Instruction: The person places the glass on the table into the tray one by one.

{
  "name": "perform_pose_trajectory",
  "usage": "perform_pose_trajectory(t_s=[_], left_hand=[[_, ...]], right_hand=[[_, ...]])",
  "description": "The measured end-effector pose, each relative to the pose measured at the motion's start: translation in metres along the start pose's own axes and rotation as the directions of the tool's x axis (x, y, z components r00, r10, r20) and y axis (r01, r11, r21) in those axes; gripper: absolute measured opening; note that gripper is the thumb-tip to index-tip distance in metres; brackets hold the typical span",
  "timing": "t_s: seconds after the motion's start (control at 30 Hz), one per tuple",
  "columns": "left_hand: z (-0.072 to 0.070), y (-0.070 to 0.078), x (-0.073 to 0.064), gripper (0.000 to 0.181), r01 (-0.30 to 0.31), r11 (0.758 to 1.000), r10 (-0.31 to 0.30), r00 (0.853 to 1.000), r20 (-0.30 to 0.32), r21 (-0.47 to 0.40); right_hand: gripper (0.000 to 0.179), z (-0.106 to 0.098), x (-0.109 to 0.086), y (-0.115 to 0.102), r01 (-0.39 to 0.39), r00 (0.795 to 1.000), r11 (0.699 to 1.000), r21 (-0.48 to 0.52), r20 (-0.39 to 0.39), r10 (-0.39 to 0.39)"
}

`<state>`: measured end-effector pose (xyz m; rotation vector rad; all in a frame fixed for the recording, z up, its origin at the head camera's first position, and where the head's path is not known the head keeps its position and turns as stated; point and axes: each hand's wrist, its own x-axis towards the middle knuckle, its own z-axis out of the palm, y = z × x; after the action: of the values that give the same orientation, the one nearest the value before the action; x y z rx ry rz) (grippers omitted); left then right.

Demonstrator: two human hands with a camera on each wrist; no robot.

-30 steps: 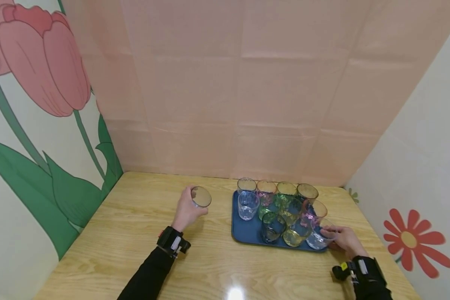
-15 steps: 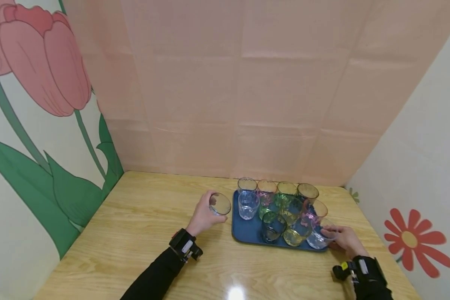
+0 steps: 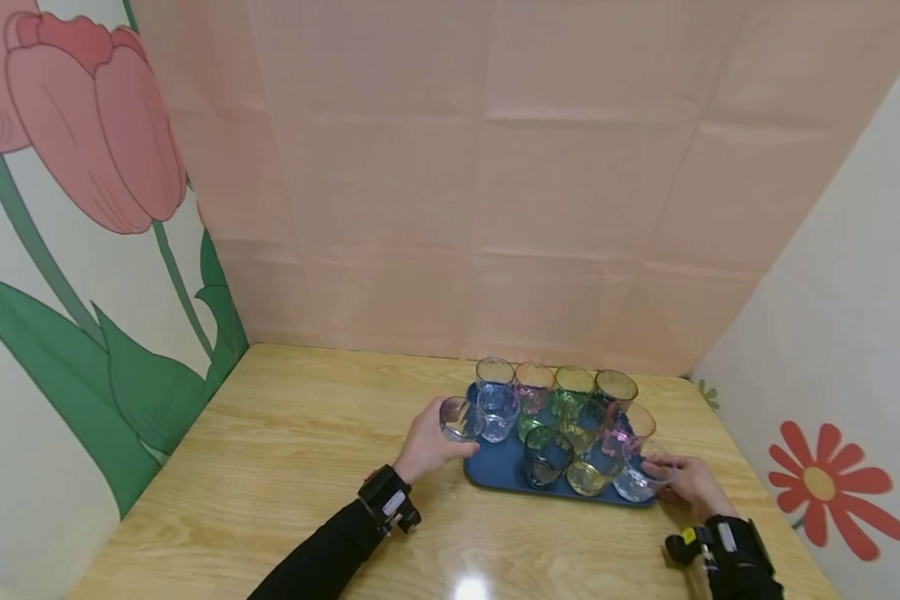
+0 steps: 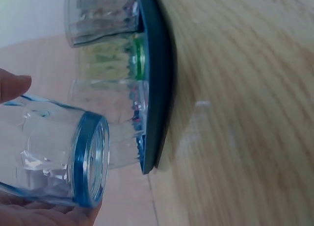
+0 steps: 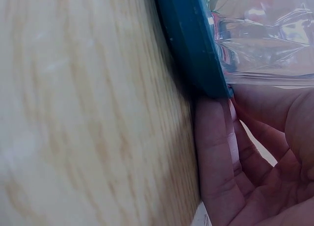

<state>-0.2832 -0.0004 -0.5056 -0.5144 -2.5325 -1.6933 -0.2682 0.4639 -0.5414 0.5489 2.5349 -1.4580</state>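
My left hand grips a clear glass tumbler by its sides, thumb and fingers around it. The tumbler has a bluish tint at its base in the left wrist view. It is raised at the left edge of a blue tray, overlapping a light-blue tumbler in the head view. My right hand holds the tray's front right corner, thumb at the rim and fingers against its outer side. Right beside that thumb stands a clear tumbler on the tray.
Several tumblers share the tray: a pink one, a green one, a brownish one and a dark one among them. The tray stands on a wooden table before a pinkish back wall. Painted walls flank both sides.
My left hand has carried its tumbler rightward and slightly nearer to me, from over the table to the tray's left edge. The right hand and tray have stayed in place.
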Motion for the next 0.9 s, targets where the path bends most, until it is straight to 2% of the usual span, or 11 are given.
perform_pose_trajectory(t_s=[0.17,0.37,0.6,0.67,0.83,0.9], left_hand=[[0.006,0.001,-0.001,0.083,-0.007,1.0,0.007,1.0,0.024,0.019],[0.015,0.003,-0.003,0.087,0.049,0.999,-0.05,0.997,0.05,0.023],[0.023,0.002,-0.004,0.086,0.018,0.993,-0.026,0.997,0.066,0.117],[0.025,0.003,-0.005,0.087,0.029,0.988,-0.04,0.997,0.07,0.15],[0.029,0.005,-0.007,0.09,0.078,0.987,-0.092,0.992,0.09,0.143],[0.032,0.006,-0.007,0.089,0.076,0.989,-0.089,0.991,0.097,0.128]], right_hand=[[0.047,0.0,0.001,0.0,0.024,1.0,0.999,0.039,0.007,-0.024],[0.046,-0.001,0.003,0.0,0.036,0.999,0.999,0.039,0.014,-0.037],[0.047,0.0,0.002,-0.001,0.043,0.999,0.999,0.032,0.016,-0.043],[0.048,0.0,0.002,-0.002,0.041,0.999,0.999,0.034,0.018,-0.042],[0.052,-0.001,0.002,0.001,0.023,0.999,1.0,0.021,0.025,-0.024],[0.05,-0.001,0.002,0.002,0.027,0.999,1.0,0.013,0.024,-0.028]])
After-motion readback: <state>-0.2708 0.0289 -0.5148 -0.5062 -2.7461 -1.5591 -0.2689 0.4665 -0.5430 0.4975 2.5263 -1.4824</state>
